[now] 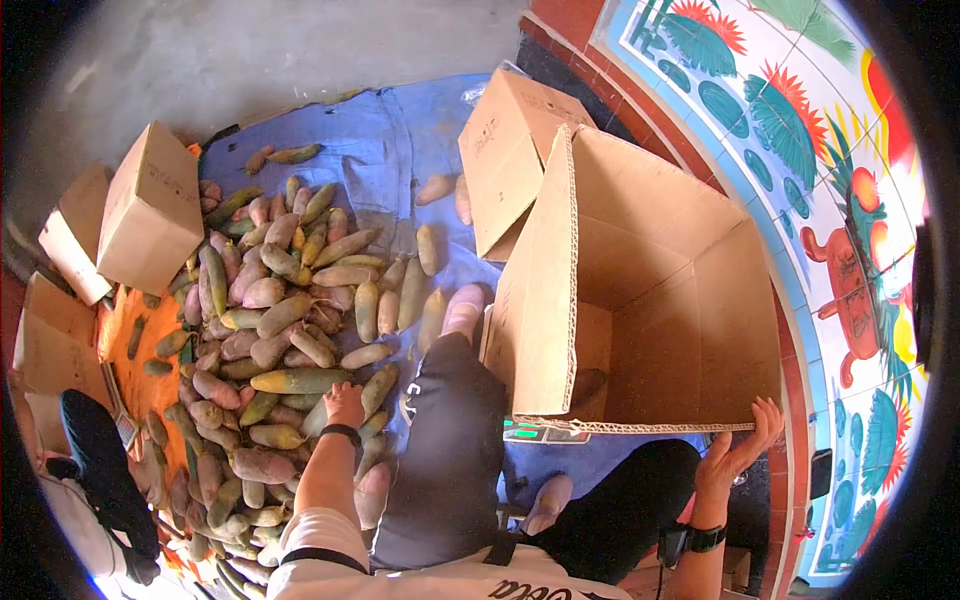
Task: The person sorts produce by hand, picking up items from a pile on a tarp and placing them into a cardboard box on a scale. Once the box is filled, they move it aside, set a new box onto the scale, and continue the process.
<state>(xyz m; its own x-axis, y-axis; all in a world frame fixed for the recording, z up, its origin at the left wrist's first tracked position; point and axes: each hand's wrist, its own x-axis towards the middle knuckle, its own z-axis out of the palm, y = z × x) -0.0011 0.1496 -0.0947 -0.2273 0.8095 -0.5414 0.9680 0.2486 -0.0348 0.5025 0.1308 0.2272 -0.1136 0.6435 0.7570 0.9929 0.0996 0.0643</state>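
Observation:
My left hand (345, 404) reaches into a big heap of radishes (262, 290), green and pinkish red, with its fingers curled around a radish (315, 420) near the heap's right side. A long green-yellow radish (300, 381) lies just beyond the fingers. At the right, my right hand (748, 438) grips the near rim of a large open cardboard box (690, 330), thumb and fingers on either side of the edge. Inside the box, a dark radish-like shape (590, 388) shows in shadow. Beneath the near edge, a scale's green display (525, 432) is partly visible.
Another cardboard box (520, 150) stands behind the large one. More boxes (150, 210) are at the left, where a person's dark-clothed leg (105, 470) shows. Blue sheeting (350, 150) covers the floor, with orange sheeting (135, 360) at left. A painted tile wall (790, 150) curves along the right.

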